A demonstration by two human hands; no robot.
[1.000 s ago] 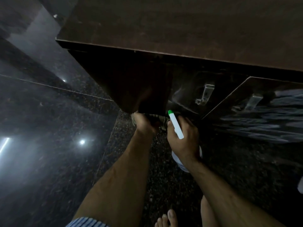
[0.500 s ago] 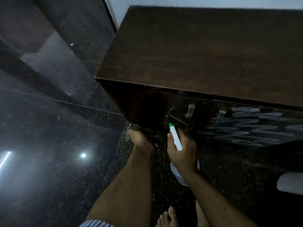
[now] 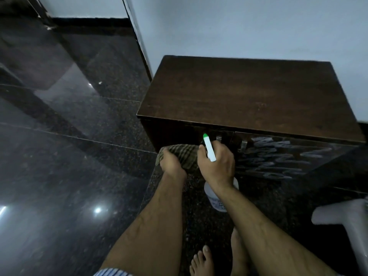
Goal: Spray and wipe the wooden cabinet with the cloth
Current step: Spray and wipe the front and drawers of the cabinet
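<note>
Two hands work at the near front of the cabinet [image 3: 249, 96]. The left hand [image 3: 172, 164] bunches the cloth [image 3: 182, 152], soft and easily wadded; the right hand [image 3: 218, 163] grips the bottle [image 3: 218, 198] by its neck, probably light, perhaps slippery.

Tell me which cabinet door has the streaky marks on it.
The right door, past the right hand; the left door, behind the cloth, shows none.
</note>
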